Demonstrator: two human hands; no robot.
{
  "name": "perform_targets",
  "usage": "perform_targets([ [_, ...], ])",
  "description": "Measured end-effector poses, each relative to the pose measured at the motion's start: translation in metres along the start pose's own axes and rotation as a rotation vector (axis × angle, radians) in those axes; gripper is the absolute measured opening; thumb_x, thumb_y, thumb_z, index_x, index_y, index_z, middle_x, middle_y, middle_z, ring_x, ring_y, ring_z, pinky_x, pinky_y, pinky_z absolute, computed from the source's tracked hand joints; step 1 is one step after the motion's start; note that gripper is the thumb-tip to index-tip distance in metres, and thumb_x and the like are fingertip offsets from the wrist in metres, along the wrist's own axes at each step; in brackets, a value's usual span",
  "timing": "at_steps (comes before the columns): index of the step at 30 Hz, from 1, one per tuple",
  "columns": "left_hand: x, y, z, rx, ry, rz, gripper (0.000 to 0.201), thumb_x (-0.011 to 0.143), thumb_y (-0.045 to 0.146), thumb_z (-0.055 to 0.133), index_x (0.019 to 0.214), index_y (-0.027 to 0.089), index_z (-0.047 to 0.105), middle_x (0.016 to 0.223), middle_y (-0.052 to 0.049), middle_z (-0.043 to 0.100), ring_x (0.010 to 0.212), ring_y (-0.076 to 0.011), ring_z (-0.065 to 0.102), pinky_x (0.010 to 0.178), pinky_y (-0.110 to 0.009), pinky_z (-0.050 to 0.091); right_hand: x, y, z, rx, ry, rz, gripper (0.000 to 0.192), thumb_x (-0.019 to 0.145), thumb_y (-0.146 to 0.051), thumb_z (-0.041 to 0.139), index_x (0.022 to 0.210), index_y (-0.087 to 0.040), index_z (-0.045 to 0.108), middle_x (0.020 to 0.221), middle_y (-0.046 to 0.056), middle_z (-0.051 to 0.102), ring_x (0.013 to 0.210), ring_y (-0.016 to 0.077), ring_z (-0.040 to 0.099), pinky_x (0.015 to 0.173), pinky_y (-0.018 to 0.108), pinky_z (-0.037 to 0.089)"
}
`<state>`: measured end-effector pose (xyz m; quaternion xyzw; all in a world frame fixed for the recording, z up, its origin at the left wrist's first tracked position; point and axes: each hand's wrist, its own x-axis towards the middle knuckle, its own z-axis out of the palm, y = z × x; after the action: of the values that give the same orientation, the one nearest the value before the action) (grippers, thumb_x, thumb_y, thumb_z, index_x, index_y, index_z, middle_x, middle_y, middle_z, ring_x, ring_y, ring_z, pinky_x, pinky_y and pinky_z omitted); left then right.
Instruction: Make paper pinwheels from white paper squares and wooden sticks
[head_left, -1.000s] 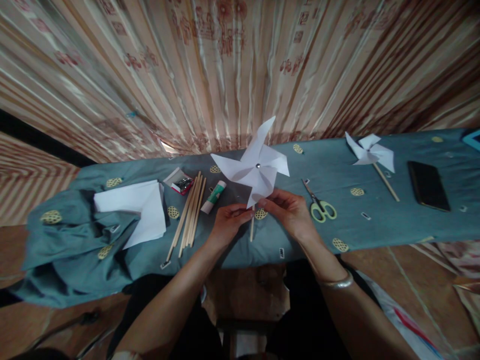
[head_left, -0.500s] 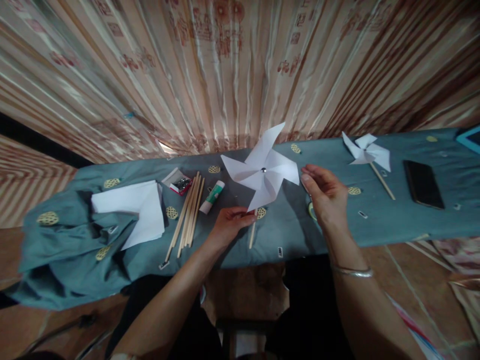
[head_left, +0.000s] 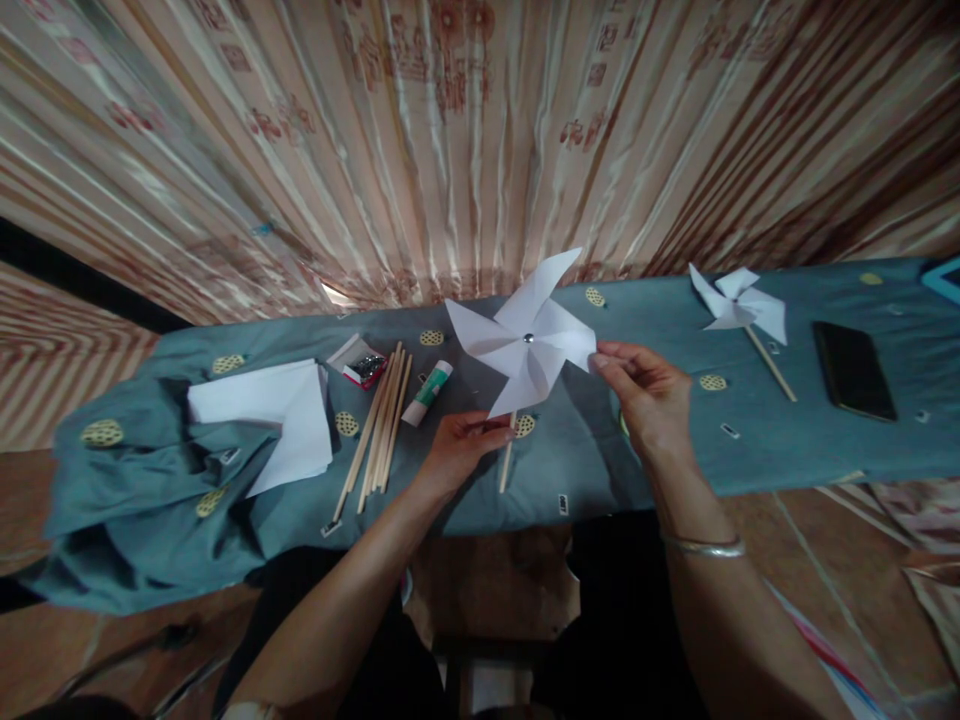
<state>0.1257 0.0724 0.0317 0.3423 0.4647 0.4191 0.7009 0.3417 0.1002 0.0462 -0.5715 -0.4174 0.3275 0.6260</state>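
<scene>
A white paper pinwheel (head_left: 517, 350) with a silver pin at its centre is held up over the cloth. My left hand (head_left: 471, 446) grips its wooden stick (head_left: 506, 465) just below the blades. With thumb and fingertips, my right hand (head_left: 646, 388) pinches the tip of the right-hand blade. Partly hidden behind that hand is a round yellow-green item (head_left: 623, 424). Off to the right lies a second, smaller-looking paper pinwheel (head_left: 742, 300) on its own stick.
On the green-grey cloth (head_left: 585, 470) lie white paper sheets (head_left: 300, 400), an opened small box of metal pins (head_left: 365, 368), several wooden sticks (head_left: 381, 430) and a glue stick (head_left: 428, 393). A black phone (head_left: 853, 370) rests at the right. Behind hangs a patterned curtain (head_left: 480, 150).
My right hand has moved slightly left and closed on the right blade's tip. The pinwheel's blades have turned a little clockwise. My left hand keeps its hold on the stick.
</scene>
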Motion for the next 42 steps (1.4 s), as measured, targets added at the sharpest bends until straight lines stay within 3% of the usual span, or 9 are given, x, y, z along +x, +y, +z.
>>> perform_targets([
  [14,0.003,-0.001,-0.001,0.014,0.081,0.033,0.029,0.048,0.030,0.091,0.069,0.016,0.078,0.067,-0.003,0.074,0.063,-0.0142,0.063,0.066,-0.028,0.050,-0.009,-0.008,0.007,-0.002,-0.037,0.054,0.020,0.061,-0.035,0.085,0.074,-0.022,0.077,0.063,-0.001,0.071,0.058,0.0118,0.060,0.057,0.025,0.049],
  [26,0.003,0.003,0.002,-0.018,0.104,0.005,0.027,0.046,0.029,0.091,0.067,0.017,0.078,0.067,-0.002,0.074,0.064,-0.0129,0.063,0.068,-0.026,0.051,-0.017,-0.007,0.016,0.097,-0.074,0.155,0.023,0.058,-0.036,0.087,0.074,-0.023,0.076,0.063,-0.003,0.071,0.057,0.0105,0.059,0.057,0.024,0.048],
  [42,0.004,0.000,0.000,0.030,0.101,0.034,0.027,0.051,0.031,0.090,0.070,0.016,0.078,0.070,-0.004,0.073,0.068,-0.0158,0.064,0.073,-0.030,0.051,-0.034,-0.008,0.028,0.101,-0.269,0.205,0.027,0.066,-0.047,0.083,0.081,-0.025,0.075,0.066,-0.003,0.071,0.062,0.0141,0.065,0.060,0.027,0.053],
])
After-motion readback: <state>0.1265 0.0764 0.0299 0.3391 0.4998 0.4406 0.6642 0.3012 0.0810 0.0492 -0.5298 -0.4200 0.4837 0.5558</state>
